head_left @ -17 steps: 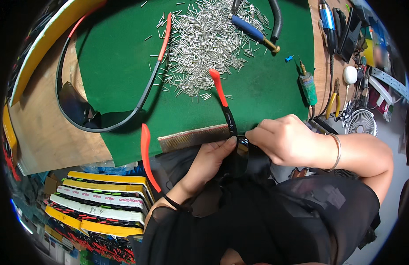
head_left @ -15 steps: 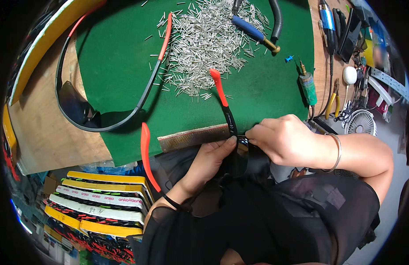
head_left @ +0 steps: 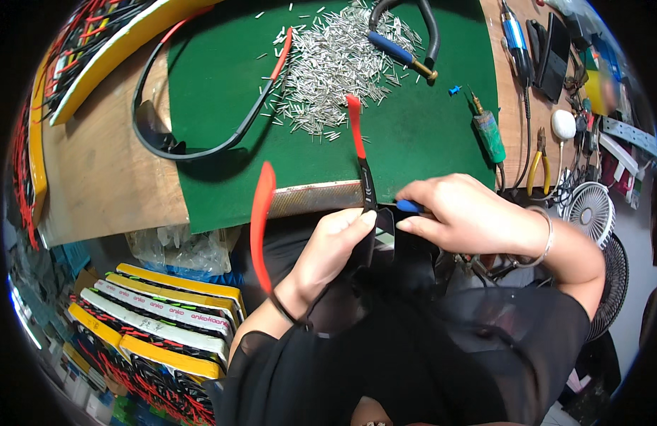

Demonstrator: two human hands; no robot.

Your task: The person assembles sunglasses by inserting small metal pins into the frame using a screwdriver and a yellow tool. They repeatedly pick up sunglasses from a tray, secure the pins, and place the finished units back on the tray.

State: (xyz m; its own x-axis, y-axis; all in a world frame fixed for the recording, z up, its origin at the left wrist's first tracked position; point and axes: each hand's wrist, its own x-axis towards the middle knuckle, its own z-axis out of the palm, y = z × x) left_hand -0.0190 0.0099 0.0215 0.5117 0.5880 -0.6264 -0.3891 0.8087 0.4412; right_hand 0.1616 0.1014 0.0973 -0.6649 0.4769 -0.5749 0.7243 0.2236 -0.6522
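The left hand [head_left: 328,248] grips black sunglasses [head_left: 375,220] with red-tipped temples at the near edge of the green mat [head_left: 222,92]. The right hand [head_left: 463,216] pinches a blue-handled screwdriver [head_left: 408,206] against the frame hinge. Metal pins [head_left: 335,60] lie heaped on the mat beyond.

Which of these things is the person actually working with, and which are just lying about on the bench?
In use:
- left hand holding the black glasses frame with red temple arms
- right hand holding a small blue-handled tool against the frame

Lying about:
- pile of small metal pins
- second glasses frame
- green-handled tool
- yellow-handled pliers
- small white fan
- green mat
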